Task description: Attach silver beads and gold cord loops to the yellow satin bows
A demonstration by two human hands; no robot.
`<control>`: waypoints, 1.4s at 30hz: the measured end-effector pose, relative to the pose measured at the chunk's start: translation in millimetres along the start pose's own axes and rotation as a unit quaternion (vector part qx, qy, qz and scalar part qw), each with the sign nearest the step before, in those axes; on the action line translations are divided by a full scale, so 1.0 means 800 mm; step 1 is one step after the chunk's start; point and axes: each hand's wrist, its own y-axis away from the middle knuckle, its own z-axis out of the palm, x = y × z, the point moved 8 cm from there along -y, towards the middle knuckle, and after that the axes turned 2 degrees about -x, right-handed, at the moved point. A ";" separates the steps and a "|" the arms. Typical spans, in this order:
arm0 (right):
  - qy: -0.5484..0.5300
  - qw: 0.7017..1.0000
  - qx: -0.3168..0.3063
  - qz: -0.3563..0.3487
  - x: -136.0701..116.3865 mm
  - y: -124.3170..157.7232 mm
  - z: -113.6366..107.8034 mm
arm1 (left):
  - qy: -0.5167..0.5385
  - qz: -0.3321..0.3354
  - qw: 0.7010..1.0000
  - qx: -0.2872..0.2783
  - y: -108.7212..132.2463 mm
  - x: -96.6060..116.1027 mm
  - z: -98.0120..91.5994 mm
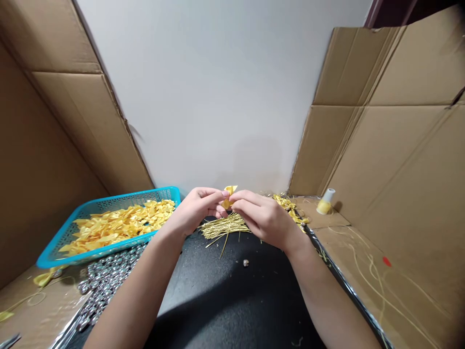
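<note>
Basket (43,262): blue, perforated, at my left; loose petals (123,223) heaped in it.
Beads (109,274): silver, shiny, spread along the basket's near side. Probably roll easily.
Left hand (198,206): I have the yellow piece (227,201) pinched, thumb on the near side, fingers curled behind.
Piece position: between my hands, up in the air over the wires (225,225).
Piece handling: looks light, thin and soft; satiny face may slip, a hard pinch would likely crease it. Best hold: gathered middle, fingertips only, tips left free.
Right hand (267,218): fingertips against the piece's right side. Thumb hidden, can't tell if I'm pinching or just steadying.
Wires: gold, thin, bundled on the mat below my hands; look bendable.
Surface: black mat (203,291), specked with scraps; one loose bead (246,263) near its middle. Right of it, cone (327,201) upright on cardboard, loose threads nearer me.
Room: cardboard left (65,106), pale wall (218,87) ahead, cardboard right (407,155).
</note>
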 end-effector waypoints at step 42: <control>-0.041 0.967 0.170 0.184 0.019 0.010 -0.022 | -0.111 0.197 0.966 0.123 0.036 0.049 0.032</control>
